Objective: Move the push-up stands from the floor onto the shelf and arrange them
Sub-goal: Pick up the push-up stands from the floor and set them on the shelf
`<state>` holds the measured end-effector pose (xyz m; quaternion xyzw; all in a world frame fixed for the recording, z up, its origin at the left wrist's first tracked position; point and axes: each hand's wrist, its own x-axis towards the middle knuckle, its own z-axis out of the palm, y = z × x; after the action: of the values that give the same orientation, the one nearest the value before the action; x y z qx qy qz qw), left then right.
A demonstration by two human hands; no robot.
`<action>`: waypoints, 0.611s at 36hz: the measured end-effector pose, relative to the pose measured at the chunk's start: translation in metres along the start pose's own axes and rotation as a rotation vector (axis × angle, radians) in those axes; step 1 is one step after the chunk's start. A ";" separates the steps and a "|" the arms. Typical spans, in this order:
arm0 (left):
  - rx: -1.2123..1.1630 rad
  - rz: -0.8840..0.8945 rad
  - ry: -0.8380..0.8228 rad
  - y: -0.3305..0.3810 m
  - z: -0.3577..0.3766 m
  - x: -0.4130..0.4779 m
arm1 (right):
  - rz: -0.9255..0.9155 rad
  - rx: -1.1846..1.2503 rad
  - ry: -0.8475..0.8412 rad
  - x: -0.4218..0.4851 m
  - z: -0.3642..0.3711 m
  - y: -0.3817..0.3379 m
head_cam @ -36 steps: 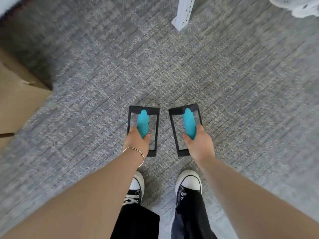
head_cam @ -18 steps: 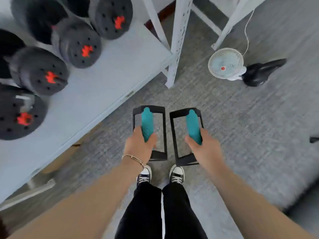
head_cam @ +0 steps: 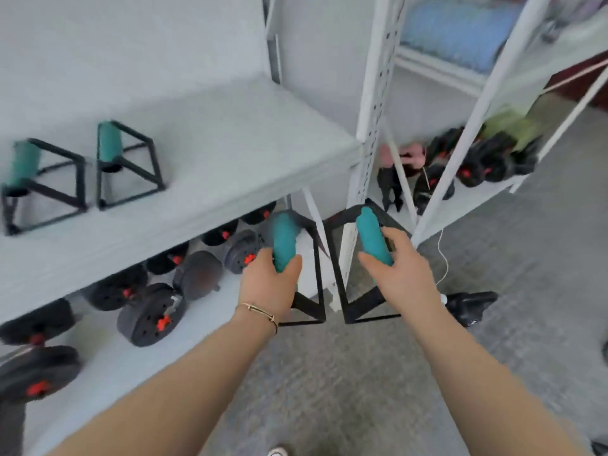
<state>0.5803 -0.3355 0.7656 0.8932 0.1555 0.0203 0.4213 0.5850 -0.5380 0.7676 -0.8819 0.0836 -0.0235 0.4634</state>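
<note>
Head view: left hand (head_cam: 268, 284) and right hand (head_cam: 399, 274) each closed round the teal grip of a black push-up stand (head_cam: 307, 258) (head_cam: 371, 238), held side by side above the carpet (head_cam: 329, 390), near the shelf (head_cam: 214, 159) carrying two more stands (head_cam: 126, 162) (head_cam: 36, 182).

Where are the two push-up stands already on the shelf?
In the head view, far left on the shelf, two push-up stands sit side by side, above the dumbbells.

a gym storeroom; white metal shelving (head_cam: 370, 103) holds dumbbells (head_cam: 154, 315) and push-up stands (head_cam: 126, 166); grey carpet (head_cam: 543, 258) underfoot
</note>
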 end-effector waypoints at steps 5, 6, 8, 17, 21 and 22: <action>-0.086 0.031 0.096 0.039 -0.038 0.008 | -0.107 0.017 -0.008 0.027 -0.021 -0.052; -0.089 0.027 0.117 0.045 -0.045 0.011 | -0.127 0.012 -0.012 0.032 -0.023 -0.061; -0.112 0.009 0.151 0.055 -0.059 0.021 | -0.161 0.003 -0.016 0.044 -0.026 -0.078; -0.146 -0.078 0.269 0.068 -0.105 0.102 | -0.165 0.040 -0.065 0.123 0.003 -0.134; -0.227 -0.098 0.248 0.065 -0.118 0.150 | -0.170 0.029 -0.093 0.169 0.031 -0.153; -0.252 -0.104 0.239 0.064 -0.120 0.163 | -0.165 0.024 -0.101 0.180 0.038 -0.158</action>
<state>0.7323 -0.2363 0.8761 0.8155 0.2466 0.1238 0.5087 0.7869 -0.4497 0.8694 -0.8801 -0.0131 -0.0180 0.4742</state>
